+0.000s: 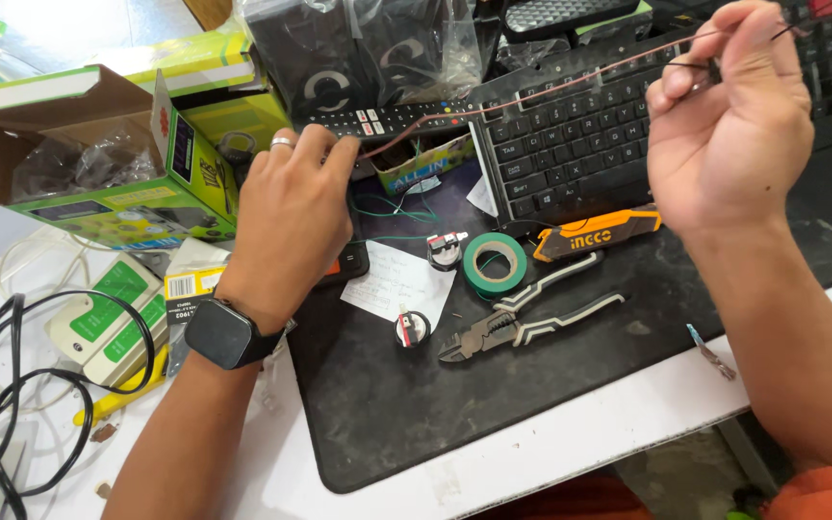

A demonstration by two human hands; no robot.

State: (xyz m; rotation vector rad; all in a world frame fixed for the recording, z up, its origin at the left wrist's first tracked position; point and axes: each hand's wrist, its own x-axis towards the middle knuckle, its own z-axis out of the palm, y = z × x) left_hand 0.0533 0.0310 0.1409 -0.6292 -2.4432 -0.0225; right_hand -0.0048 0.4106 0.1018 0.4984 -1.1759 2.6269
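A thin reddish wire (pixel 531 96) runs taut between my two hands, above a black keyboard (pixel 570 144). My left hand (pixel 291 217), with a ring and a black wristwatch, pinches one end of the wire near a black remote control (pixel 387 117). My right hand (pixel 729 120) is raised at the upper right and pinches the other end between thumb and fingers. Below the wire, on a black mat (pixel 435 404), lie a green tape roll (pixel 495 262), grey-handled pliers (pixel 522 323) and an orange and black utility knife (pixel 594 233).
Two small round black parts (pixel 446 248) (pixel 413 327) and a white paper note (pixel 398 284) lie on the mat. An open green cardboard box (pixel 108 164) stands at the left. Black cables (pixel 12 404) and a white and green device (pixel 108 318) lie at the lower left.
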